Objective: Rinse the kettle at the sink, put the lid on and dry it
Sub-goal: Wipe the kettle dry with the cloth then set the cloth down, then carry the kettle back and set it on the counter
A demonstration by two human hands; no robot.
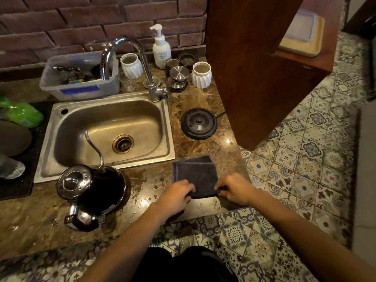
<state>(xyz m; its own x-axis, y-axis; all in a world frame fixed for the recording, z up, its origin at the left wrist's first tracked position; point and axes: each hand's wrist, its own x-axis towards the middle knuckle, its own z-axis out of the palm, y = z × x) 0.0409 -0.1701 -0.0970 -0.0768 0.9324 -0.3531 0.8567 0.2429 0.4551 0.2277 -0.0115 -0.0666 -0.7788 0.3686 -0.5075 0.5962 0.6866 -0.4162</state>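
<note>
Kettle (95, 192) left of both hands, each grip (179, 195) (234, 190) pinching dark cloth (195, 174)

The scene is dim and warm-toned, lit from overhead. Small bright glare spots sit on the polished stone counter (203, 147), and highlights streak the chrome faucet (130, 55) and the kettle's lid (74, 181). The sink (67, 123) basin gleams softly. Wide-angle distortion bends the brick wall (61, 27) and patterned floor tiles (305, 169) toward the edges. The left edge is blurred, and the corners fall darker.
</note>
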